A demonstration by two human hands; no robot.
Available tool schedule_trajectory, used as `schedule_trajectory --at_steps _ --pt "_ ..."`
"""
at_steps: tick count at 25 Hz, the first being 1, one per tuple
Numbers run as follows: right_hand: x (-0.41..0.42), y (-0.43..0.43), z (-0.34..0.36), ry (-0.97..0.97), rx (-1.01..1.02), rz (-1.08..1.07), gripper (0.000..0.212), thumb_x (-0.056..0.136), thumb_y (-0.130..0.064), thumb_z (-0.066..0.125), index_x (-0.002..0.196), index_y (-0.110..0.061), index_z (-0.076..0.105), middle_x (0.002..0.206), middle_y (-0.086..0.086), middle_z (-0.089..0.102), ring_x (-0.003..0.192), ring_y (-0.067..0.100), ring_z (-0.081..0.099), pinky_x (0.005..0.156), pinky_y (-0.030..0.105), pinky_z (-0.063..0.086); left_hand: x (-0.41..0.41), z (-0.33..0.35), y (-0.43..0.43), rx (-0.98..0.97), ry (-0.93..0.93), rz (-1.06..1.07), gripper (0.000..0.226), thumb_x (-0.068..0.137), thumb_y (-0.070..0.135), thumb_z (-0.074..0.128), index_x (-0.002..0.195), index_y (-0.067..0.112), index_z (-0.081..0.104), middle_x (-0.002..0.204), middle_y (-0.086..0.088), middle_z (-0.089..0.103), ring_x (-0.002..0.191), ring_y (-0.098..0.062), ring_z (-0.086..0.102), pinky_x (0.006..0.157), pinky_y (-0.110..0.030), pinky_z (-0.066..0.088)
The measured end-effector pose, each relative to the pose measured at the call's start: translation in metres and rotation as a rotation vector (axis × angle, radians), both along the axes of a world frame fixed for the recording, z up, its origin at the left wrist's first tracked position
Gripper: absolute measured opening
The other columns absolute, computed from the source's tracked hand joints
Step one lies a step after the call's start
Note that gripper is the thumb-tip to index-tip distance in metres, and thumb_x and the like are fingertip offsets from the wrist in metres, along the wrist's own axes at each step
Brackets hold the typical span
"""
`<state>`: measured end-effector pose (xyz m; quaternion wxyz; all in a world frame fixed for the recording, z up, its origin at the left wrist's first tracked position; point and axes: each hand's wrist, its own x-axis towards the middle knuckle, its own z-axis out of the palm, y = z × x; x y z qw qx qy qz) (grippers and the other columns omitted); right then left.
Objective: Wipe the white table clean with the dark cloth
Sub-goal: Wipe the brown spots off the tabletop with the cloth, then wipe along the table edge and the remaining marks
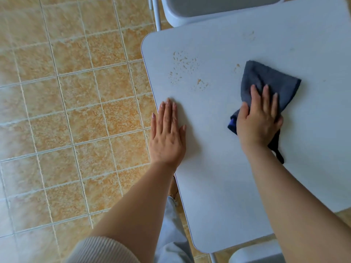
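The white table [218, 177] fills the right half of the view. A dark blue-grey cloth [269, 80] lies crumpled on it, right of centre. My right hand [258, 120] presses flat on the cloth's near part, fingers spread over it. My left hand [167, 133] rests palm down on the table's left edge, fingers straight and holding nothing. Pale brown crumbs [184, 67] are scattered on the table between the two hands and farther back, with a small patch [237, 67] just left of the cloth.
A white chair [209, 10] stands at the table's far side and another chair [254, 253] at the near right corner. Tan floor tiles [72, 111] cover the left. My light trousers [174, 234] show below the table edge. A faint crumb patch [249, 35] lies farther back.
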<state>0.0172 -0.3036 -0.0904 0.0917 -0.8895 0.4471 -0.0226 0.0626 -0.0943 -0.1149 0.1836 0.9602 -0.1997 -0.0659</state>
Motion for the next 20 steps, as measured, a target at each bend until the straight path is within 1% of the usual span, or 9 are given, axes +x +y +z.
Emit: schedule_trajectory --at_steps 4,7,9,11,13,15,16,18,20 --pt "0.052 0.022 -0.004 0.012 -0.028 0.235 0.049 0.099 -0.036 0.041 0.148 -0.039 0.038 0.163 -0.009 0.028 0.152 0.019 0.020 0.113 0.053 0.026 0.000 0.001 -0.002 0.021 -0.020 0.004 0.058 0.101 0.032 0.029 0.153 0.008 0.020 0.161 -0.007 0.017 0.149 -0.016 0.006 0.122 -0.041 0.008" --pt "0.030 0.049 -0.005 -0.019 -0.095 0.513 0.047 0.098 -0.036 0.043 0.144 -0.038 0.044 0.158 -0.009 0.037 0.149 0.019 0.030 0.111 0.051 0.031 0.001 0.001 0.000 0.033 -0.045 0.003 0.058 0.100 0.031 0.032 0.152 0.007 0.023 0.160 -0.008 0.020 0.149 -0.017 0.011 0.121 -0.040 0.009" --pt "0.001 0.046 -0.006 -0.029 -0.135 0.623 0.046 0.098 -0.034 0.044 0.144 -0.038 0.045 0.157 -0.008 0.039 0.148 0.019 0.032 0.110 0.052 0.034 0.002 0.002 -0.001 0.042 -0.043 -0.002 0.058 0.101 0.032 0.031 0.153 0.007 0.021 0.160 -0.008 0.019 0.149 -0.018 0.010 0.122 -0.041 0.008" --pt "-0.020 0.029 -0.003 -0.012 -0.157 0.583 0.046 0.097 -0.031 0.045 0.143 -0.037 0.047 0.157 -0.007 0.040 0.148 0.020 0.033 0.110 0.052 0.035 0.002 0.003 -0.001 0.059 -0.027 -0.005 0.059 0.101 0.034 0.029 0.154 0.009 0.017 0.161 -0.007 0.015 0.149 -0.016 0.006 0.122 -0.041 0.006" --pt "-0.013 0.015 -0.002 0.015 -0.130 0.382 0.046 0.097 -0.030 0.047 0.143 -0.037 0.047 0.158 -0.007 0.038 0.149 0.019 0.031 0.111 0.051 0.033 0.002 0.003 0.000 0.073 -0.023 -0.004 0.059 0.101 0.036 0.027 0.154 0.011 0.016 0.162 -0.004 0.014 0.150 -0.015 0.004 0.122 -0.042 0.004" --pt "0.021 0.011 0.000 0.001 -0.061 0.175 0.048 0.097 -0.031 0.044 0.144 -0.037 0.045 0.160 -0.008 0.033 0.151 0.018 0.024 0.113 0.053 0.029 0.003 0.004 0.001 0.076 -0.028 0.008 0.059 0.102 0.037 0.026 0.154 0.012 0.017 0.162 -0.003 0.015 0.149 -0.014 0.005 0.121 -0.042 0.003" --pt "0.042 0.014 -0.001 -0.006 -0.033 0.130 0.049 0.097 -0.032 0.042 0.145 -0.038 0.043 0.162 -0.009 0.030 0.152 0.018 0.021 0.113 0.054 0.027 0.004 0.004 -0.001 0.078 -0.031 0.022 0.059 0.102 0.037 0.026 0.154 0.013 0.016 0.162 -0.002 0.015 0.149 -0.013 0.005 0.121 -0.042 0.002" --pt "0.076 0.028 -0.001 0.001 -0.007 0.184 0.050 0.097 -0.035 0.041 0.147 -0.040 0.040 0.162 -0.009 0.028 0.153 0.018 0.019 0.114 0.054 0.025 0.009 0.003 -0.007 0.077 -0.019 0.072 0.059 0.102 0.037 0.025 0.154 0.013 0.012 0.162 -0.001 0.012 0.149 -0.012 0.001 0.121 -0.041 -0.001" --pt "0.083 0.046 -0.003 0.002 -0.029 0.376 0.049 0.097 -0.037 0.041 0.146 -0.040 0.041 0.161 -0.009 0.031 0.151 0.019 0.024 0.113 0.054 0.027 0.012 0.002 -0.012 0.080 0.000 0.109 0.060 0.102 0.039 0.022 0.154 0.013 0.007 0.163 -0.001 0.008 0.149 -0.011 -0.001 0.121 -0.040 -0.002"
